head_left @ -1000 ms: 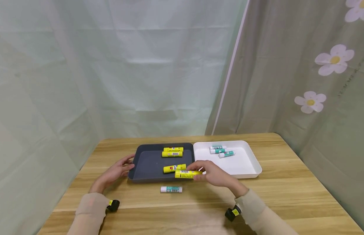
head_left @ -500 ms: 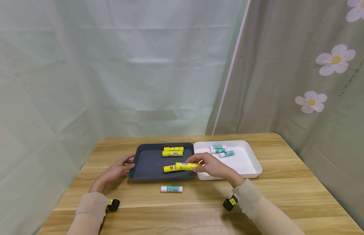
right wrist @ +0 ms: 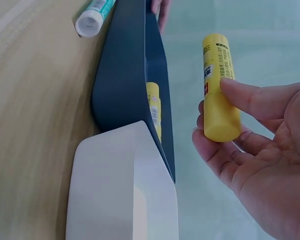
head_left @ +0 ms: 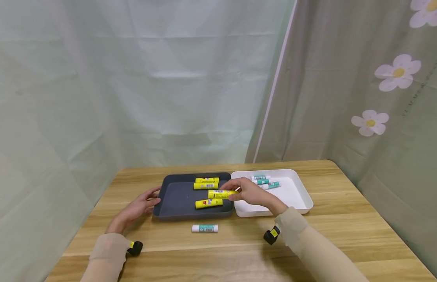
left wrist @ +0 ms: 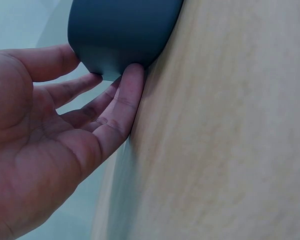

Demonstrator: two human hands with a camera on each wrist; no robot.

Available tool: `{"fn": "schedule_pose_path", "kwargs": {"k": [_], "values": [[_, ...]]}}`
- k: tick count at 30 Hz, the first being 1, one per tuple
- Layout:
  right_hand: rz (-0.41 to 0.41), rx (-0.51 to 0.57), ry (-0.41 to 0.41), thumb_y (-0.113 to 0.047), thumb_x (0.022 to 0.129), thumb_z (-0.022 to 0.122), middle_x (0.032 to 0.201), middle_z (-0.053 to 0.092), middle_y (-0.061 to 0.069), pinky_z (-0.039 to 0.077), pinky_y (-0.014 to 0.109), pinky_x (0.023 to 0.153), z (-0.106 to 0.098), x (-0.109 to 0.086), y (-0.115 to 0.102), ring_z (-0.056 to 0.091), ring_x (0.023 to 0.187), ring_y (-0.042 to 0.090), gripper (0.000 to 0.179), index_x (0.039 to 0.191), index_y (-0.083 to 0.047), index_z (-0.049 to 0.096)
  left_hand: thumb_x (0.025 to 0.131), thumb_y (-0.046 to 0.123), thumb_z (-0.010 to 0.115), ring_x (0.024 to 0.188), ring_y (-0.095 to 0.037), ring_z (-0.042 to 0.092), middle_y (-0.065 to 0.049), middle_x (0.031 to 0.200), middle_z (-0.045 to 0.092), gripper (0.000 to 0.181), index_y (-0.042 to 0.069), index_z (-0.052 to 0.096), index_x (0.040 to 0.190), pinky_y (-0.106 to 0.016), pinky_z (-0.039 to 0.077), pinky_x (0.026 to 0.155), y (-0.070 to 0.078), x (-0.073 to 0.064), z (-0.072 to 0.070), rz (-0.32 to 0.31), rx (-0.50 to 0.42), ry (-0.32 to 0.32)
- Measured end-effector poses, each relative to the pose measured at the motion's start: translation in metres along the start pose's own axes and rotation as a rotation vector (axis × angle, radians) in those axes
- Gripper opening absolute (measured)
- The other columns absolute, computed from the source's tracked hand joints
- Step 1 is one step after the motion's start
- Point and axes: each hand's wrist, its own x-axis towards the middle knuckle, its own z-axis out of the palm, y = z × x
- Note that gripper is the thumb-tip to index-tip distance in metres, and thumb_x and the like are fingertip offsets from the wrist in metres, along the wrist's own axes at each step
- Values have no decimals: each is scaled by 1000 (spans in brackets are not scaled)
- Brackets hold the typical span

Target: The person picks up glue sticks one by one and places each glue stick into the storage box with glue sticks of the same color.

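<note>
My right hand pinches a yellow glue stick between thumb and fingers, raised over the right part of the dark grey tray. In the right wrist view the yellow glue stick stands clear above the tray rims. My left hand rests at the tray's left end; in the left wrist view its extended fingertips touch the dark wall. Inside the dark tray lie a yellow glue stick near the front and two more yellow glue sticks at the back.
A white tray abuts the dark one on the right and holds several white-and-teal glue sticks, partly behind my right hand. One white-and-teal glue stick lies on the wooden table before the dark tray. Curtains hang behind.
My right hand has lifted the yellow glue stick away from the front rim, back and slightly left over the dark tray. The left hand has stayed at the tray's end.
</note>
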Motion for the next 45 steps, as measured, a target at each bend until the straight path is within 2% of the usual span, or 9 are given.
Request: {"fn": "schedule_pose_path", "kwargs": {"k": [18,26,35,45], "values": [[97,-47,12,-2,97,72,126,70,5,54,40,93,-3,27,-5,62,111,23,31,126,-11,74,112,20,50,141,-52,38,-33,152,28,66,1,16,166,-61,40,110,-1,1,0,5,6,4],[89,-63,-2,0,96,72,122,71,6,54,35,87,-4,38,-4,63,102,19,32,126,-9,74,111,17,50,136,-47,45,-33,150,30,66,0,17,165,-54,44,107,-2,3,0,4,-5,11],[87,-18,-9,2,96,71,128,71,9,57,37,92,-7,43,-5,65,120,28,31,125,-7,75,111,16,50,136,-47,44,-34,150,29,65,-1,16,165,-56,44,108,-3,4,0,5,-8,4],[154,-6,-17,5,97,69,135,68,9,53,41,103,-7,56,-5,61,129,29,31,125,-6,74,112,18,50,140,-51,39,-34,153,27,66,0,16,165,-61,40,111,-3,4,0,-1,-6,4]]}}
